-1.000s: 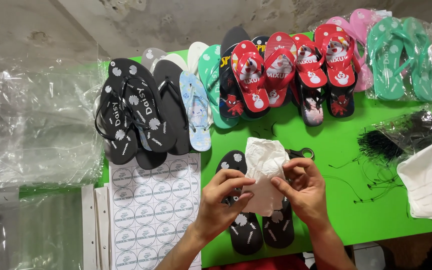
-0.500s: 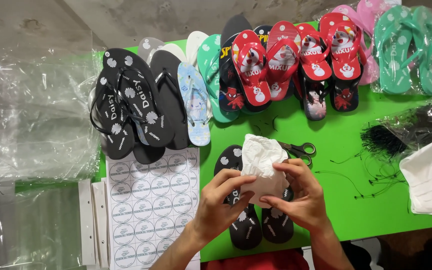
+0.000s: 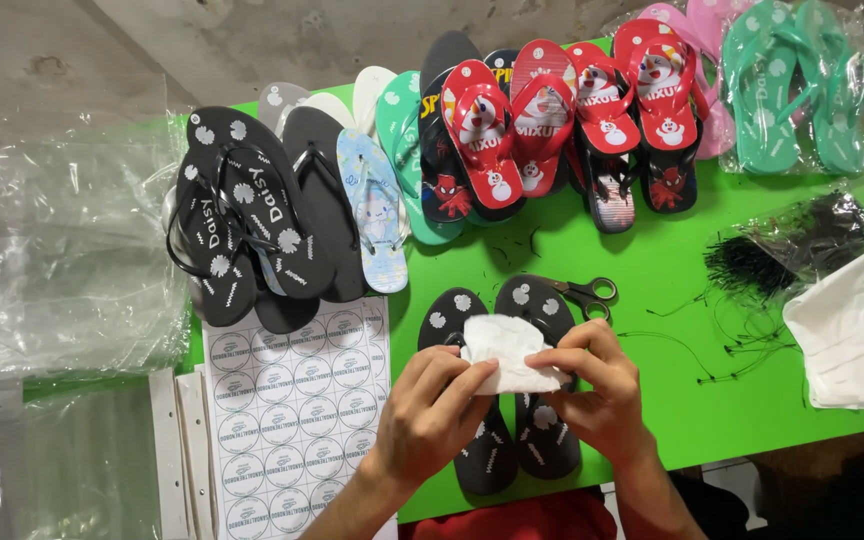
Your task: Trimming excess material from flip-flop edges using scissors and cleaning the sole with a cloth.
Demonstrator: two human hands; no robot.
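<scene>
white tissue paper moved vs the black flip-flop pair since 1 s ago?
Yes. The crumpled white tissue paper has dropped lower over the black flip-flop pair, folded smaller between both hands.

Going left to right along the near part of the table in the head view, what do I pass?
Clear plastic bags → sheet of round stickers → left hand → white tissue held over the black flip-flops → right hand → black ties → stack of white sheets.

Counts: red sandals [image 3: 552, 125], four. Scissors [image 3: 584, 293], one pair. Sticker sheet [image 3: 292, 400], one. Hands, two. White tissue [image 3: 507, 367], one.
</scene>
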